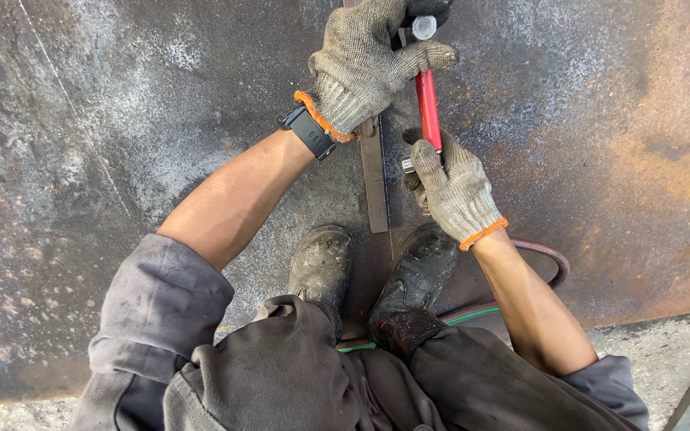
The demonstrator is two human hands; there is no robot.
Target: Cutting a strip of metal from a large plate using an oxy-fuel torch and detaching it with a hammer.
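My left hand, in a grey knit glove with an orange cuff, grips the front part of a red-handled cutting torch near the top edge. A black watch sits on that wrist. My right hand, gloved the same way, holds the rear end of the torch by its metal fitting. Under both hands a narrow flat steel bar lies lengthwise on a big rusty steel plate. The torch tip is out of view.
My two black boots stand on the plate just below the bar's near end. A reddish hose and a green hose curl behind my right boot. Concrete ground shows beyond the plate's edge at bottom right.
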